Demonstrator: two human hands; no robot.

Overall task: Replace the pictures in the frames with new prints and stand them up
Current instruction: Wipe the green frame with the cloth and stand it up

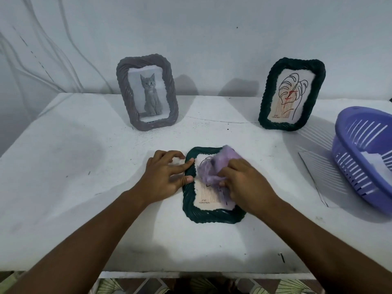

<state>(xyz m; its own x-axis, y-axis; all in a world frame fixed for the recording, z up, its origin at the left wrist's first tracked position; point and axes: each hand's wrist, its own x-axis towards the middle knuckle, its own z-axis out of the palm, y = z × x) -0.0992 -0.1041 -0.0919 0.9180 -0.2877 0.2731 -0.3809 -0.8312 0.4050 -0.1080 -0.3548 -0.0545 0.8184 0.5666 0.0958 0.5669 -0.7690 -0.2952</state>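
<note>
Flat near the surface's (63, 187) front edge lies a green frame (212, 217), face up. My left hand (163, 179) is spread beside it, fingertips pressing on its left border, gripping nothing. My right hand (244, 181) clutches a purple cloth (214, 166) against the glass. Toward the back edge stand a grey frame (147, 92) with a kitten print and a second green frame (291, 94). At the right edge sits a purple basket (364, 153).
</note>
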